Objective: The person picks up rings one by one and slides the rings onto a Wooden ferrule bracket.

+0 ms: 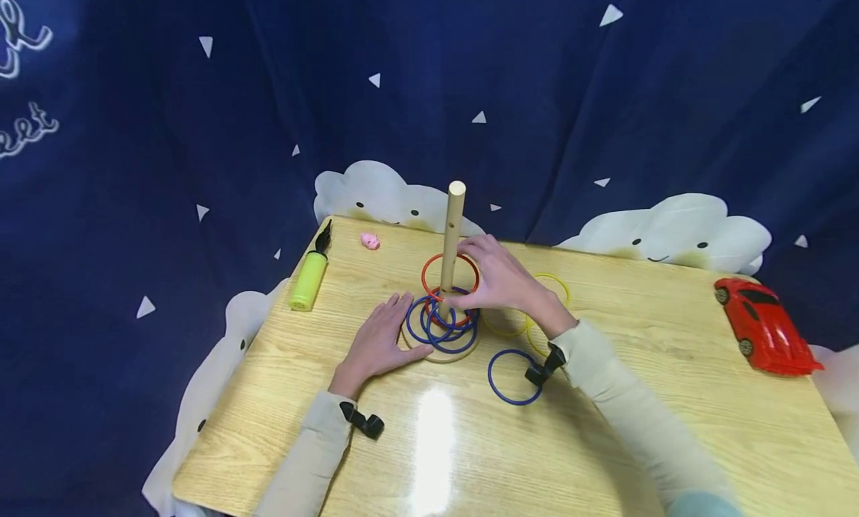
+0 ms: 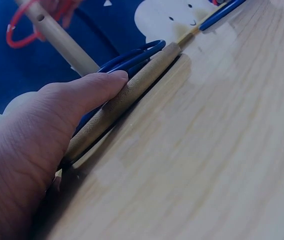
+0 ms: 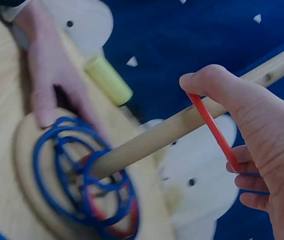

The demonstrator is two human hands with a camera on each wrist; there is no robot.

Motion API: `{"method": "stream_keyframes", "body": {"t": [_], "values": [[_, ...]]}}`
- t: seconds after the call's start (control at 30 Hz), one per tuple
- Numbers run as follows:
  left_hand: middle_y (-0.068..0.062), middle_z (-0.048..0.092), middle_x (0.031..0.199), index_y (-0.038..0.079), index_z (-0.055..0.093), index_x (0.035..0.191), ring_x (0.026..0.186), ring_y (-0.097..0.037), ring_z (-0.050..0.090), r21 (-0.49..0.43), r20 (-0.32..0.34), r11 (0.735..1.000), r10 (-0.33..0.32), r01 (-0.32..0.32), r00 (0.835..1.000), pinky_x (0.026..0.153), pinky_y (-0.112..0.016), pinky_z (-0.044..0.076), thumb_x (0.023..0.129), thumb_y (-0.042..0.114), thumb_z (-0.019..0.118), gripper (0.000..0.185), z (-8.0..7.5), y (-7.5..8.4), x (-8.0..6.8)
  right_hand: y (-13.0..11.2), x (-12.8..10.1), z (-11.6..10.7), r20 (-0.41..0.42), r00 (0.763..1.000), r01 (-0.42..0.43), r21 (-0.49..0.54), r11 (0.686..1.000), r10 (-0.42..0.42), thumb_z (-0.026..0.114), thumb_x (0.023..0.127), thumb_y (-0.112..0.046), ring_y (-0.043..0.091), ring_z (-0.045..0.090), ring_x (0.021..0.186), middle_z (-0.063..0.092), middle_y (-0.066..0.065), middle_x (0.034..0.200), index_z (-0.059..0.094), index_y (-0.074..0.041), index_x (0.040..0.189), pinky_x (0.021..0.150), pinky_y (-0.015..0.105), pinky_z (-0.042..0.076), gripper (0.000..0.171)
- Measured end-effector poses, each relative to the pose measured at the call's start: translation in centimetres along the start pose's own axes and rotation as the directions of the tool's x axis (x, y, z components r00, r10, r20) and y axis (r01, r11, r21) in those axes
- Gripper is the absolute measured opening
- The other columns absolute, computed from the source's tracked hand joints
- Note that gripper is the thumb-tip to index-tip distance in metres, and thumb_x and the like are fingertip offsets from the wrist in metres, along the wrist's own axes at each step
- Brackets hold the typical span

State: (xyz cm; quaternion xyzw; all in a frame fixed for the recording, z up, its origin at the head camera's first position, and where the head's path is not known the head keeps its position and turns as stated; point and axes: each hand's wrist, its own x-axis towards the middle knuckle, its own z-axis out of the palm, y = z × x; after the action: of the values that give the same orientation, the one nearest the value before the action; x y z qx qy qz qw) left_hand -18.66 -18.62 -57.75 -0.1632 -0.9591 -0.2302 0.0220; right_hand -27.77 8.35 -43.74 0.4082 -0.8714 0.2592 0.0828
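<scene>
A wooden post (image 1: 450, 241) stands on a round wooden base (image 1: 443, 359). Several blue rings (image 1: 448, 348) and a red ring lie stacked around its foot. Higher up, another red ring (image 1: 426, 273) encircles the post, and my right hand (image 1: 496, 274) pinches its edge between thumb and fingers (image 3: 240, 152). My left hand (image 1: 384, 336) rests against the base's left side with its fingers stretched out. Its thumb (image 2: 99, 87) presses on the base's rim, as the left wrist view shows.
A blue ring (image 1: 493, 383) and yellow rings (image 1: 566, 287) lie on the table to the right, the latter partly under my right arm. A yellow-green pump (image 1: 309, 280) and a small pink toy (image 1: 370, 240) are at the left. A red toy car (image 1: 765, 327) sits far right.
</scene>
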Motion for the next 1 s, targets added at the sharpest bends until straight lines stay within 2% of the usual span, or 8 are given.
{"method": "stream_keyframes", "body": {"t": [0.23, 0.53, 0.83, 1.0], "values": [[-0.004, 0.027, 0.172, 0.014, 0.024, 0.168, 0.161, -0.023, 0.018, -0.002, -0.001, 1.0, 0.009, -0.009, 1.0, 0.131, -0.044, 0.016, 0.084, 0.086, 0.056, 0.116, -0.2, 0.2, 0.0, 1.6, -1.3, 3.4, 0.071, 0.994, -0.086, -0.013, 0.996, 0.087, 0.085, 0.068, -0.07, 0.028, 0.051, 0.128, 0.061, 0.01, 0.137, 0.066, -0.007, 0.134, 0.108, 0.047, 0.048, 0.094], [-0.005, 0.028, 0.172, 0.012, 0.023, 0.168, 0.16, -0.023, 0.018, -0.005, -0.012, 1.0, 0.016, -0.016, 1.0, 0.131, -0.045, 0.017, 0.085, 0.083, 0.06, 0.114, -0.2, 0.3, -0.1, 2.2, -1.9, 5.4, 0.111, 0.987, -0.117, -0.027, 0.993, 0.119, 0.083, 0.066, -0.076, 0.027, 0.052, 0.126, 0.062, 0.009, 0.135, 0.067, -0.009, 0.134, 0.107, 0.045, 0.047, 0.097], [-0.003, 0.024, 0.173, 0.015, 0.021, 0.168, 0.161, -0.024, 0.018, 0.008, 0.009, 1.0, -0.005, 0.005, 1.0, 0.131, -0.044, 0.016, 0.085, 0.086, 0.057, 0.115, -0.2, 0.3, 0.0, 2.4, -2.9, 6.0, 0.093, 0.988, -0.121, -0.006, 0.993, 0.121, 0.082, 0.073, -0.068, 0.031, 0.047, 0.137, 0.056, 0.013, 0.147, 0.058, -0.005, 0.145, 0.115, 0.048, 0.043, 0.099], [-0.006, 0.025, 0.172, 0.013, 0.022, 0.168, 0.16, -0.027, 0.019, 0.008, -0.004, 1.0, 0.003, -0.003, 1.0, 0.131, -0.048, 0.018, 0.085, 0.085, 0.057, 0.116, -0.2, 0.3, -0.1, 2.5, -5.4, 5.9, 0.024, 0.985, -0.173, 0.035, 0.984, 0.172, 0.082, 0.078, -0.061, 0.034, 0.046, 0.14, 0.053, 0.015, 0.15, 0.054, -0.001, 0.148, 0.114, 0.054, 0.043, 0.096]]}}
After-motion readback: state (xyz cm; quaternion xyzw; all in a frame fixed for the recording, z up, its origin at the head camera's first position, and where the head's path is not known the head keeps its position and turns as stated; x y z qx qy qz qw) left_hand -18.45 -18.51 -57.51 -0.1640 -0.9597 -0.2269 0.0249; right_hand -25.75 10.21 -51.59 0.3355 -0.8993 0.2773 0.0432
